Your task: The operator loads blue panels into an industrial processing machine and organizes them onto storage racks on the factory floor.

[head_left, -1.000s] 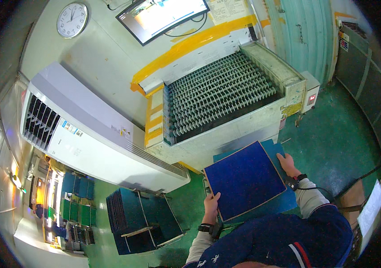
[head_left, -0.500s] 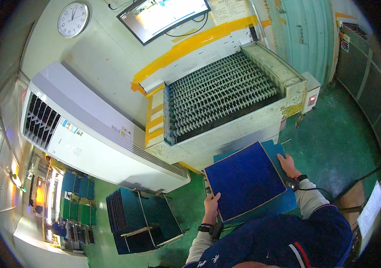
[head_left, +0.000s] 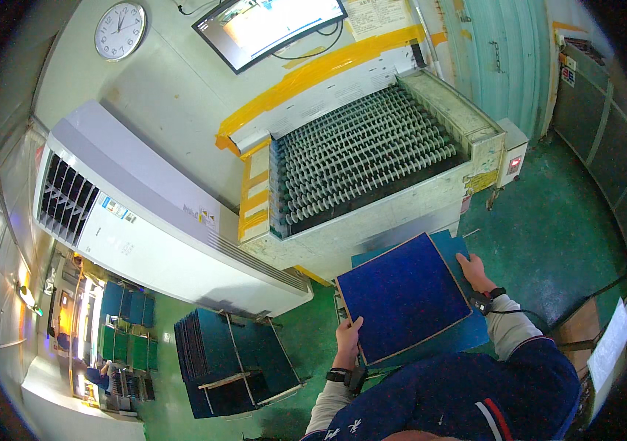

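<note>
A flat, dark blue rectangular panel (head_left: 401,298) with thin tan edges lies in front of me. Beneath it, a larger teal panel (head_left: 473,332) sticks out along the far and right sides. My left hand (head_left: 347,342) is closed at the blue panel's near left edge, its thumb on top and the other fingers mostly hidden below. At the far right, my right hand (head_left: 477,274) grips the teal panel's edge, just beyond the blue panel's side. Its fingers underneath are out of sight. Parts of a metal rack show under the panels.
Just beyond stands a machine with rows of rollers (head_left: 365,154), its switch box (head_left: 510,158) at right. A white air conditioner (head_left: 173,213) is to the left. A rack of dark panels (head_left: 232,360) stands on the green floor; a paper sheet (head_left: 609,345) is at right.
My hands and both panels stay in the same place. Far off at the left, a distant person has shifted slightly.
</note>
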{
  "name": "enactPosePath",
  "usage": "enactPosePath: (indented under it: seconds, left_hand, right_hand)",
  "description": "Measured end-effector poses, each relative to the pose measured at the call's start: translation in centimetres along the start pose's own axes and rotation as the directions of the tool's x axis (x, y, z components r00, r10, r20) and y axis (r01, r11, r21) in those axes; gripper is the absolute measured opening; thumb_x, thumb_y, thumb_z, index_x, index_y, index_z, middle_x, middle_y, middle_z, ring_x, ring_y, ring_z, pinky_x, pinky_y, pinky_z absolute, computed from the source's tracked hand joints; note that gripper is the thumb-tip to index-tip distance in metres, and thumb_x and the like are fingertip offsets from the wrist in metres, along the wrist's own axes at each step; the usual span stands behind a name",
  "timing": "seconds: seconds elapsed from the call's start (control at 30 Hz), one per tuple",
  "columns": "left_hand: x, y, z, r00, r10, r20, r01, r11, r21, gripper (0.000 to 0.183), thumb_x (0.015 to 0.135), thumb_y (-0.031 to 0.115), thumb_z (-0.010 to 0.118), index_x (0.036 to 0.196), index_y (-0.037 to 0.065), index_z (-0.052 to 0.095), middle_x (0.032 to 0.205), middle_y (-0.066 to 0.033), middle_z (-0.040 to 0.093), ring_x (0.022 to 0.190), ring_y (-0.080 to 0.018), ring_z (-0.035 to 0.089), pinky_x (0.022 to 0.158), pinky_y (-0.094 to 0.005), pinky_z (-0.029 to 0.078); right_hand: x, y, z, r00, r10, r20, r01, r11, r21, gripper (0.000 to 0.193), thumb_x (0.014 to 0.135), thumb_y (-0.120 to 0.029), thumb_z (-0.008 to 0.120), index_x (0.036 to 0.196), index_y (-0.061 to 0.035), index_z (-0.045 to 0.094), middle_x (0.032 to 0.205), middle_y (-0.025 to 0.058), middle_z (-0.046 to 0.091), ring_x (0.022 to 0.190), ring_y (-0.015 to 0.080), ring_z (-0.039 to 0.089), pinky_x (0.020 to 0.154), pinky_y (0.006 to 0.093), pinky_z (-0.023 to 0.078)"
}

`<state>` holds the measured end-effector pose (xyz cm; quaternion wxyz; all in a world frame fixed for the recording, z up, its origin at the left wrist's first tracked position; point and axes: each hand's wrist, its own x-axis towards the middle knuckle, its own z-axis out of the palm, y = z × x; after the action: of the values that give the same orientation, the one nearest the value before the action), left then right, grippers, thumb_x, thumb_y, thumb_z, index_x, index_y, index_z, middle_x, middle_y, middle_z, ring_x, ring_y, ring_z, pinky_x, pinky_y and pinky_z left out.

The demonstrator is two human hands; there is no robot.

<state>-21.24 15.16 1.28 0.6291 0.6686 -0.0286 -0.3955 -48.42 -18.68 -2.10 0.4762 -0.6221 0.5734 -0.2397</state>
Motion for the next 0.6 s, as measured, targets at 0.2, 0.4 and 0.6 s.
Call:
enactPosePath:
  seconds: [0.2, 0.4, 0.6]
  left_hand:
    - [-0.2, 0.1, 0.1, 1.000, -0.014, -0.002, 0.014, 0.999, -0.033, 0.020, 0.091, 0.011, 0.070, 0.104, -0.003, 0.068, 0.094, -0.0051, 0.069, 0.082, -0.0145, 0.064, 0.074, -0.0295, 0.051]
    - [0.0, -0.3, -0.3, 1.000, -0.009, 0.012, 0.009, 1.000, -0.029, 0.020, 0.091, 0.012, 0.070, 0.105, -0.004, 0.068, 0.094, -0.0052, 0.069, 0.082, -0.0147, 0.064, 0.074, -0.0296, 0.051]
    - [0.3, -0.5, -0.1, 0.998, 0.055, 0.040, -0.054, 0.998, -0.029, 0.020, 0.091, 0.011, 0.070, 0.105, -0.003, 0.069, 0.095, -0.0055, 0.070, 0.081, -0.0148, 0.064, 0.073, -0.0300, 0.051]
  right_hand:
    - [-0.6, -1.0, -0.2, 1.000, 0.024, -0.005, -0.024, 0.999, -0.023, 0.065, 0.088, -0.054, 0.062, 0.105, 0.0087, 0.066, 0.105, 0.0302, 0.067, 0.101, 0.0427, 0.065, 0.088, 0.0473, 0.049]
    - [-0.3, -0.6, -0.2, 0.999, 0.023, 0.028, -0.022, 0.999, -0.040, 0.065, 0.088, -0.053, 0.062, 0.109, 0.0087, 0.065, 0.108, 0.0308, 0.066, 0.104, 0.0422, 0.064, 0.090, 0.0466, 0.048]
    - [0.0, -0.1, -0.1, 1.000, -0.005, -0.004, 0.005, 0.999, -0.036, 0.062, 0.089, -0.051, 0.062, 0.108, 0.0078, 0.066, 0.105, 0.0287, 0.068, 0.101, 0.0421, 0.065, 0.088, 0.0469, 0.049]
